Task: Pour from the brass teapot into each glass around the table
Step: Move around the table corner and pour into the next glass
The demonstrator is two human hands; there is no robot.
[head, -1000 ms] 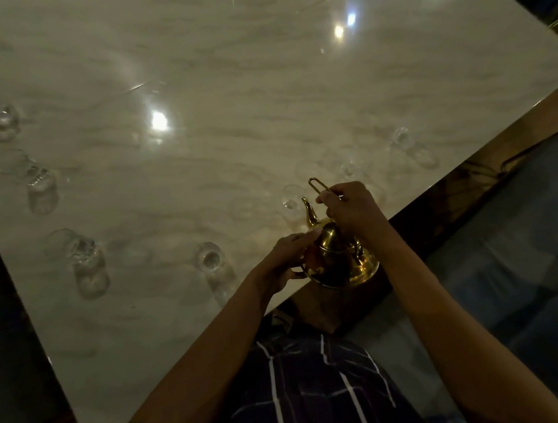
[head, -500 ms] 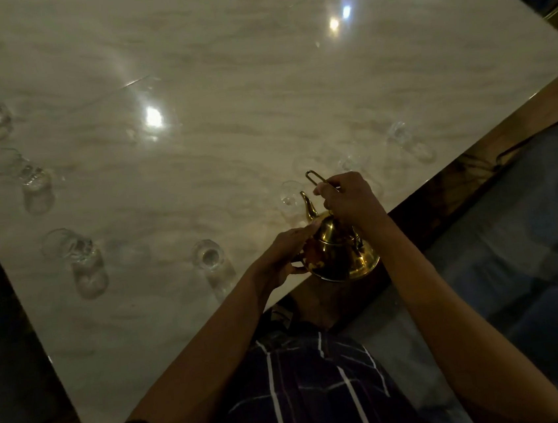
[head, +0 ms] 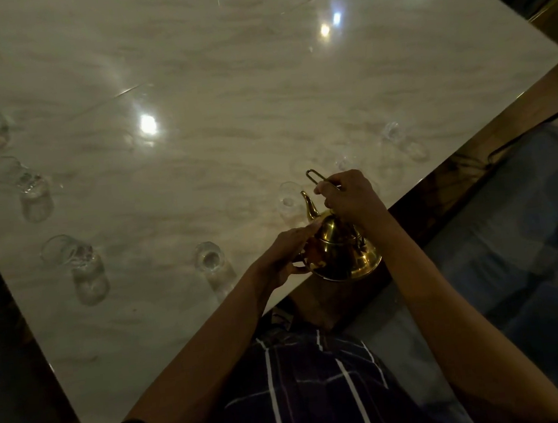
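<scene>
At the near edge of the pale marble-patterned table (head: 260, 110), the shiny, round-bellied brass teapot (head: 344, 252) hung from its thin wire handle (head: 317, 178), which the right hand (head: 352, 196) gripped, spout toward a clear drinking glass (head: 288, 198). The left hand (head: 287, 255) cupped its side, fingers curled. Polished metal probably felt slick and, if filled, heavy; the glasses looked fragile.

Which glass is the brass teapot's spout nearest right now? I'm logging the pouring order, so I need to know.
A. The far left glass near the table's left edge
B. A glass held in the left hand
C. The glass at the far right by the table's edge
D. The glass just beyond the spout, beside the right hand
D: the brass teapot has its spout tip right beside the glass just left of the right hand.
</scene>
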